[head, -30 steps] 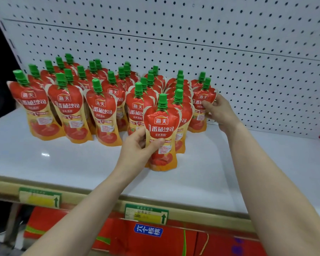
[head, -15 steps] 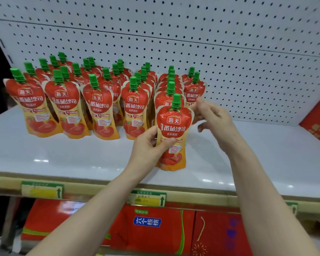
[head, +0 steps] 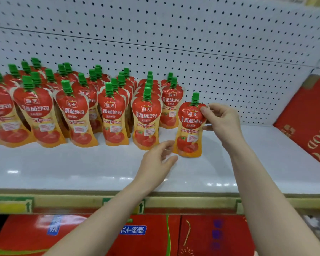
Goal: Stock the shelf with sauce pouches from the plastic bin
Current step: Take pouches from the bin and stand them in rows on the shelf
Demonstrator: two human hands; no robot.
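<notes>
Sauce pouch [head: 190, 126], red and orange with a green cap, stands upright on the white shelf [head: 81, 169], and we take it as our landmark. At its upper right edge, just under the cap, we see the right hand [head: 223, 124]. Its thumb and fingers [head: 204, 109] pinch the pouch's shoulder, and the rest of the hand lies to the right of the pouch. At its lower left corner is the left hand [head: 156, 166], with fingers [head: 166, 145] loosely curled and thumb spread, holding nothing. We cannot tell whether a fingertip touches the pouch's base or sits just beside it.

To the left of the pouch we see several files of like pouches [head: 111, 115], all upright, running back toward the white pegboard [head: 174, 34] that rises behind it. The nearest file stands just beside it. Well to the right of the pouch, a red box [head: 307, 122] with gold lettering sits at the shelf's end. Below the pouch we see price tags [head: 10, 206] on the shelf's front rail and red cartons [head: 151, 235] underneath.
</notes>
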